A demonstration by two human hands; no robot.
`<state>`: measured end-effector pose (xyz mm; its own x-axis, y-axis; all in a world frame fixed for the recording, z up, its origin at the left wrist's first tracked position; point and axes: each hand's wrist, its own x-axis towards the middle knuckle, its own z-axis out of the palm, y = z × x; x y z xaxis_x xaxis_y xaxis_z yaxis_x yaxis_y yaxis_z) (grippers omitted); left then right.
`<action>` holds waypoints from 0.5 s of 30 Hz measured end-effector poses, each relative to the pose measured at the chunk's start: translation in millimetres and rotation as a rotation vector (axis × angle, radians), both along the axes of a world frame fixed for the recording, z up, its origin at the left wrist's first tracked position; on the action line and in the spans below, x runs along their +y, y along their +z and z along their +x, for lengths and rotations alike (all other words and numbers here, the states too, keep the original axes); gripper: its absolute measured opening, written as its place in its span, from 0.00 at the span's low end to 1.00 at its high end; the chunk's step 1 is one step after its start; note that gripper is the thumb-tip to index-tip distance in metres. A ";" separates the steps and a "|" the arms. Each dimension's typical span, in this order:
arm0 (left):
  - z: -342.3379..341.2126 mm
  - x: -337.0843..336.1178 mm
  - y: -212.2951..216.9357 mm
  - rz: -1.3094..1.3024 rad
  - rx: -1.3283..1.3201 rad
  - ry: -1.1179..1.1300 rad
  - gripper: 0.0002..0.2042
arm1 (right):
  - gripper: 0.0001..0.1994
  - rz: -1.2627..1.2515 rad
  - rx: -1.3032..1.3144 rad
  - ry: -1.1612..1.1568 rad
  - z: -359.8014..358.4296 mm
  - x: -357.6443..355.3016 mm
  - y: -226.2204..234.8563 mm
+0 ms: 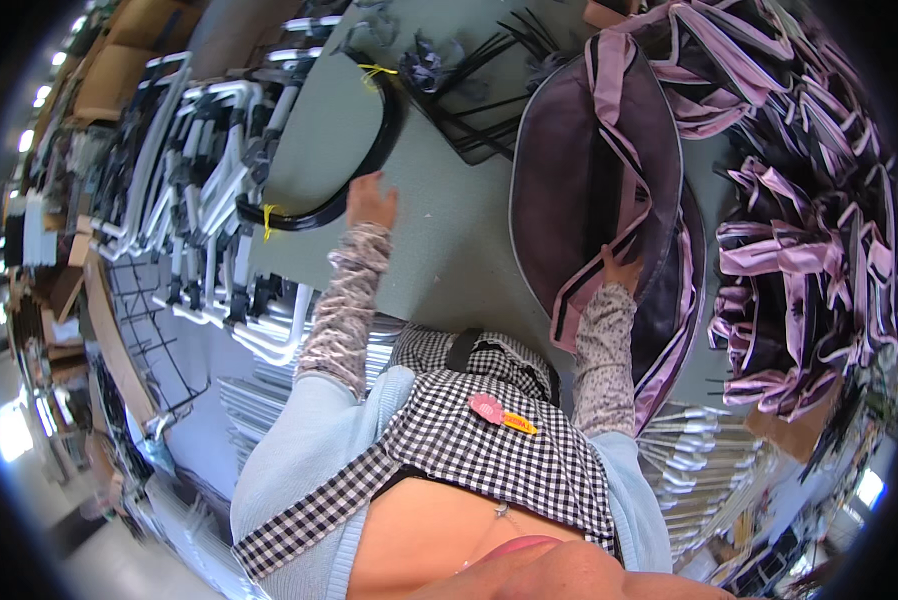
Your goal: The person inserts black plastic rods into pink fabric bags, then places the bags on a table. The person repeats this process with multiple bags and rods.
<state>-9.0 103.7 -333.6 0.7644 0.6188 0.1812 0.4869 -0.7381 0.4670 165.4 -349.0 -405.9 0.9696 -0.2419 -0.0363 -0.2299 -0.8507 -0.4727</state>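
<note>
My left hand (pixel 372 200), fingers apart, is at the inner bend of a curved black tube (pixel 382 150). Yellow ties are knotted near both ends of that tube. I cannot tell if the hand touches it. On the right, my right hand (pixel 623 271) pinches the pink strip (pixel 601 268) running across a dark purple oval fabric panel (pixel 559 170) with grey piping. A second piece of the same dark, pink-trimmed fabric (pixel 681 300) lies partly under it and hangs over the table's near edge.
The grey-green table (pixel 449 235) lies before me. Thin black rods (pixel 479 75) with dark crumpled bits are at its far side. Pink and black fabric pieces (pixel 784 250) are piled at right. White and black tube frames (pixel 209 150) stack up at left; metal tubes (pixel 694 470) lie below right.
</note>
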 end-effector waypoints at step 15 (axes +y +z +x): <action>48.4 123.4 -48.0 -0.343 0.243 -0.035 0.14 | 0.25 0.001 0.146 0.974 -131.8 185.7 93.9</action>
